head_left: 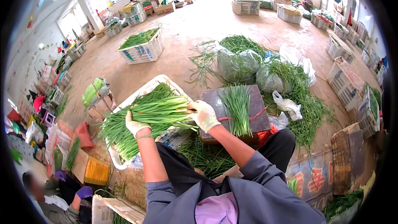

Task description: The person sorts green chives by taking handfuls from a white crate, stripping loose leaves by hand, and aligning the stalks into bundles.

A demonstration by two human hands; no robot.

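A loose bunch of garlic chives (166, 111) lies across both my gloved hands, its pale stem ends toward the right. My left hand (136, 125) is wrapped round the leafy part from below. At the stem ends, my right hand (204, 115) has its fingers closed on the chives; the fingertips are partly hidden. Under the bunch stands a white plastic crate (117, 161) heaped with more chives (124, 141). Right of my hands, a smaller bunch of chives (236, 110) lies on a dark board (259, 103), with a red tie (259, 113) beneath it.
Trimmed green leaves (306, 112) and stuffed plastic bags (238, 64) spread on the floor beyond the board. Another filled crate (145, 52) stands ahead. At lower left a person with purple gloves (84, 192) sits near a crate (120, 207). More crates line both sides.
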